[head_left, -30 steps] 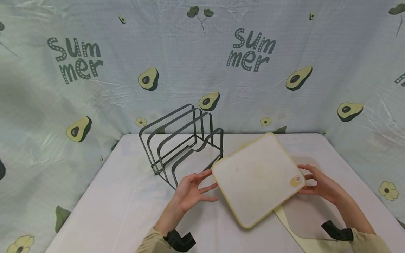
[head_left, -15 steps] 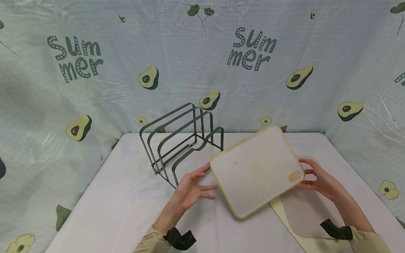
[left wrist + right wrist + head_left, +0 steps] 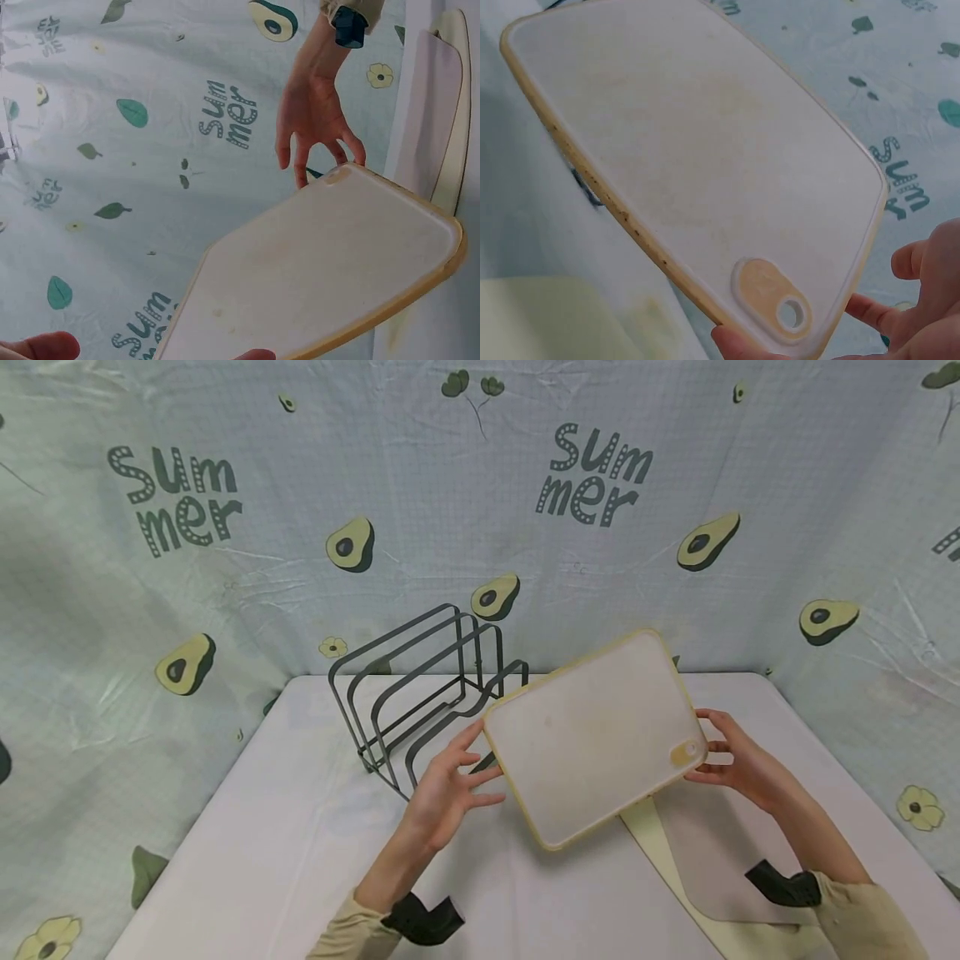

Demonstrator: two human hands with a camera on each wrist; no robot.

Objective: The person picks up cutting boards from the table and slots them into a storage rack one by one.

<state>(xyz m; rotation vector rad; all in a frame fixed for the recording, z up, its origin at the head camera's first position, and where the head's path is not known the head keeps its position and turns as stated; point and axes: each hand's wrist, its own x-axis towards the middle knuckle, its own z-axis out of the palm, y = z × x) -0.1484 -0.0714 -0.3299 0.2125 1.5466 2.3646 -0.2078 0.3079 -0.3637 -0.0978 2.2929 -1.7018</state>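
Note:
A cutting board [image 3: 592,735], pale with a yellow rim and a hole at one corner, is held tilted above the table between both hands. My right hand [image 3: 738,760] grips the corner by the hole; in the right wrist view its thumb [image 3: 739,343] lies at the rim. My left hand [image 3: 442,793] touches the opposite side with nearly straight, spread fingers. Just beyond this hand stands a dark metal rack [image 3: 435,693] with several upright loops, and the board overlaps its right end in the head view.
Under my right forearm, another pale board [image 3: 735,852] lies over a cream-yellow one [image 3: 660,852] at the right of the white table [image 3: 285,860]. A printed curtain [image 3: 420,485] with avocados and lettering hangs behind and along both sides.
Both hands have raised the cutting board and carried it slightly left and away from me, toward the rack. The rack and the boards on the table have stayed put.

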